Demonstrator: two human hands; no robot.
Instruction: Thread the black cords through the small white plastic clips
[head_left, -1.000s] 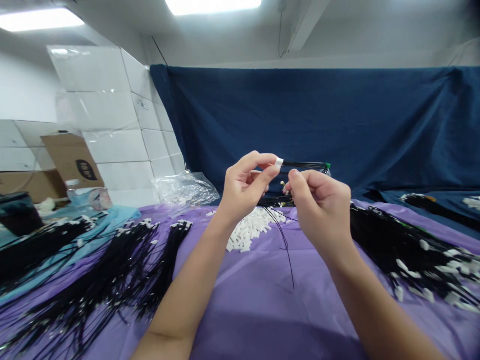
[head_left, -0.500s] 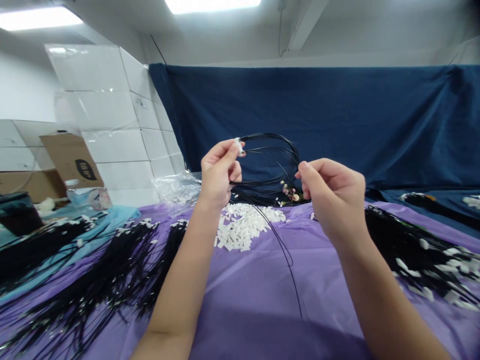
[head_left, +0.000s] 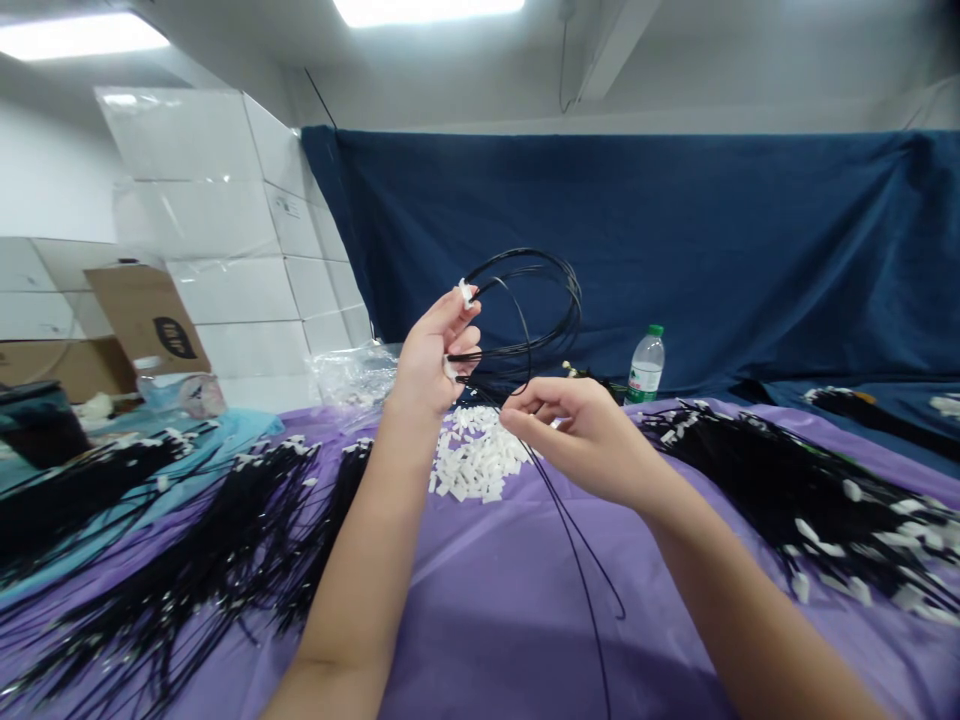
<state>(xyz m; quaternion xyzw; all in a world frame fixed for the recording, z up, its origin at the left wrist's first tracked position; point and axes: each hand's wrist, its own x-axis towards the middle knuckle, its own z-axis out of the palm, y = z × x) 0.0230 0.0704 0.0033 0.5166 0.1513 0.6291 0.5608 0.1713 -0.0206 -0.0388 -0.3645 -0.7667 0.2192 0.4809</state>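
My left hand (head_left: 433,352) is raised above the purple cloth (head_left: 487,600) and pinches a small white connector (head_left: 466,292) at the end of thin black wires (head_left: 540,300), which curl in a loop to its right. My right hand (head_left: 574,432) is lower, its thumb and forefinger pinched on the loose strands of the same wires, which trail down over the cloth. Beneath both hands lies a pile of small white connectors (head_left: 480,462).
Bundles of black wires with white ends lie at the left (head_left: 225,540) and right (head_left: 795,490). A plastic bottle (head_left: 645,365) stands against the blue drape (head_left: 675,250). A clear bag (head_left: 356,375), white boxes (head_left: 225,220) and a cardboard box (head_left: 146,320) are at the back left.
My left hand has moved left and up with the connector, the wires curling into a loop. My right hand dropped down and left to the trailing strands, uncovering the bottle.
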